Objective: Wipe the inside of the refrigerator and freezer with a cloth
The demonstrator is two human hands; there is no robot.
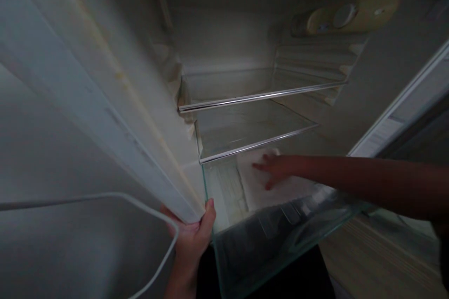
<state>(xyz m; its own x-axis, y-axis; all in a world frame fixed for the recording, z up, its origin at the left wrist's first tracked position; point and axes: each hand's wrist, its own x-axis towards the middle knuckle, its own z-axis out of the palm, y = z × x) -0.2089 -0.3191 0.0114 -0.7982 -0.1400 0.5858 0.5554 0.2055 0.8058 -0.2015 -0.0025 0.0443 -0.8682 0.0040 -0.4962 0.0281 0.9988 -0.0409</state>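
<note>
Near the back edge of a glass panel [252, 264], to the right of its left edge, a white sheet [257, 191] lies spread under my right hand [282, 168]; whether it is cloth or paper I cannot tell. That hand is wide, fingers parted and pointing toward the left edge, a little blurred; it seems to rest on the sheet, but I cannot be sure that it presses down. My forearm comes in over the panel's front right corner. At the left edge my left hand [196, 238] is curled about the lower end of the fridge's pale upright edge [168, 159], thumb on the inner side just beside the glass, some fingers hidden behind. Above the panel's back edge sit two clear shelves with bright front strips, the upper shelf [263, 97] and the lower shelf [259, 143]. A yellowish control housing [365, 11] with a round dial [345, 15] is fixed high on the right wall. A pale cable [147, 209] loops past my left wrist.
</note>
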